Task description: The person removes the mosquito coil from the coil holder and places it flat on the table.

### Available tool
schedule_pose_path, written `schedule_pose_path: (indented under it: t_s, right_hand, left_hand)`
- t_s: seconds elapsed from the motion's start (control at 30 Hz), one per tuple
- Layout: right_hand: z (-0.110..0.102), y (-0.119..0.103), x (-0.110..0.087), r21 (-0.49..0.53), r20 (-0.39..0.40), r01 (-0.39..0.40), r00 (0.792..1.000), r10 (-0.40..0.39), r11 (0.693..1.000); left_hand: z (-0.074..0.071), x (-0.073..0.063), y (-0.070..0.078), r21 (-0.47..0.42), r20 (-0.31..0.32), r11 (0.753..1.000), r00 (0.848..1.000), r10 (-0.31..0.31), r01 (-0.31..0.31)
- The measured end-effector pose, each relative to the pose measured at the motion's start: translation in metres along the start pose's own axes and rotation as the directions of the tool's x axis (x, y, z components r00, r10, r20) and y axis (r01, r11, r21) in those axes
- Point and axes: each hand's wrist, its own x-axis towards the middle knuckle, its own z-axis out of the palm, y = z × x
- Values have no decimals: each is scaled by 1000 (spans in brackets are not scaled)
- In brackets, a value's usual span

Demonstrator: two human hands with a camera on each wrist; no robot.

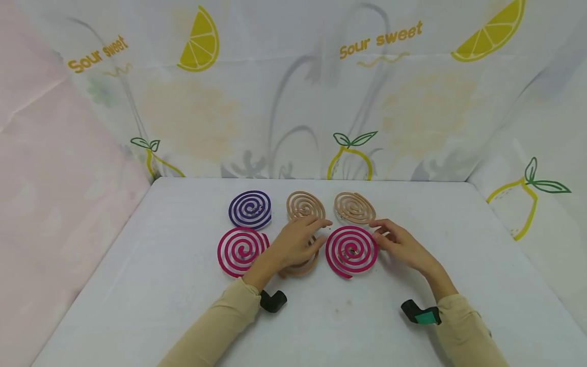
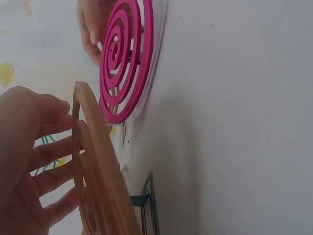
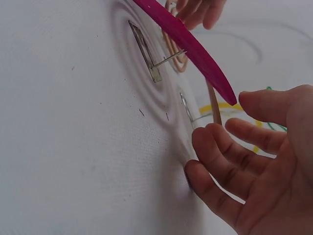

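Six mosquito coils stand in two rows on the white table, some visibly propped on small metal stands. My left hand (image 1: 300,239) is over the tan front middle coil (image 1: 300,267), hiding much of it. In the left wrist view its thumb and spread fingers lie along the rim of that coil (image 2: 105,166). My right hand (image 1: 403,247) is beside the magenta front right coil (image 1: 351,251). The right wrist view shows the thumb tip right at the rim of that coil (image 3: 195,51), the other fingers loosely bent and apart from it.
Behind stand a dark purple coil (image 1: 249,209) and tan coils, one in the middle (image 1: 304,204) and one at right (image 1: 354,207). Another magenta coil (image 1: 238,251) is front left, partly behind my left forearm. A printed cloth (image 1: 275,102) hangs beyond the table's far edge.
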Motion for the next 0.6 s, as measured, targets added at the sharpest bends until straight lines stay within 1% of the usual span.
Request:
schedule_pose_path:
  t_s: [0.13,0.23,0.3,0.4,0.47,0.6]
  right_hand:
    - [1,3,1,54,13,-1,1000,0,999]
    - [2,6,1,78,12,-5,1000,5,997]
    - [3,7,2,82,12,-4,1000,3,997]
    - [3,7,2,86,11,-2,1000,1,996]
    - [4,6,2,91,13,-2,1000,0,996]
    - [5,7,2,107,25,-12,1000,9,994]
  left_hand:
    - [2,9,2,0,10,1000,1000,3,-3]
    - [2,18,6,-22,52,1000,999,-4,5]
    - [1,25,9,-36,92,999,996,-12,15]
    - [0,34,13,-42,152,998,988,-34,40]
    - [1,38,15,-38,181,997,982,-57,65]
    - [2,43,17,-33,207,992,972,-111,121]
